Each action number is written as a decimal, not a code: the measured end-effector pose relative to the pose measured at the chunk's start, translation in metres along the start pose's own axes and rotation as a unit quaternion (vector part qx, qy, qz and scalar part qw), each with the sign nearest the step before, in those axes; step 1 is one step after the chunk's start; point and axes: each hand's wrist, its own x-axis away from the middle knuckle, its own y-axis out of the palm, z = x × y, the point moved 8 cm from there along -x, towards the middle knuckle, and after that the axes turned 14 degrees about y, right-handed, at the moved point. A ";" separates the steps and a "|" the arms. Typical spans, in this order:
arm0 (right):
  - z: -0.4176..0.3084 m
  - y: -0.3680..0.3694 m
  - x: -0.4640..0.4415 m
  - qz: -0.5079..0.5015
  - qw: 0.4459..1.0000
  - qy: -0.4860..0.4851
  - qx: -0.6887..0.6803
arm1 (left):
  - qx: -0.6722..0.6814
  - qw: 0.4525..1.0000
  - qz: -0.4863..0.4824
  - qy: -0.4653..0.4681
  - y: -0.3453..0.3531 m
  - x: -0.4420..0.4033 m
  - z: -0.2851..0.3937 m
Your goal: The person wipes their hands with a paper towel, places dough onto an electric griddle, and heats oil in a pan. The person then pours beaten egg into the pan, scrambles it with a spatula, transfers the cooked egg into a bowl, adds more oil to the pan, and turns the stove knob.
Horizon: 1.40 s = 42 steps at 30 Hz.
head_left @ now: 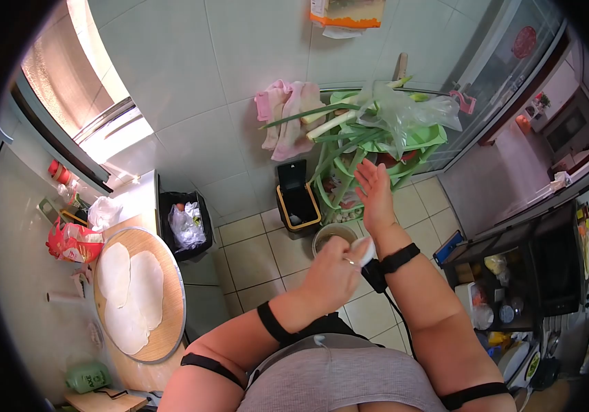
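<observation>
A home kitchen, shown by flattened dough (144,288) on a round board (174,302), spring onions (335,123) and tiled walls (177,62).

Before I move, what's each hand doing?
Left hand: closed on a small white item.
Right hand: open, fingers extended, nothing visible in it.

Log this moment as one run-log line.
left hand: gripping small white item, identity unclear | right hand: raised, open, empty | left side: overlapping dough sheets on round wooden board
</observation>
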 end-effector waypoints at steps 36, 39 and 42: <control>-0.096 0.020 0.093 -0.026 0.977 -0.208 0.046 | 0.119 0.989 -0.021 -0.081 -0.001 0.047 -0.018; -0.086 0.017 0.090 -0.007 0.974 -0.222 0.052 | 0.094 0.994 -0.022 -0.048 0.003 0.030 0.003; -0.079 0.016 0.090 0.018 0.957 -0.264 0.117 | 0.128 0.990 -0.064 -0.015 0.016 0.013 0.021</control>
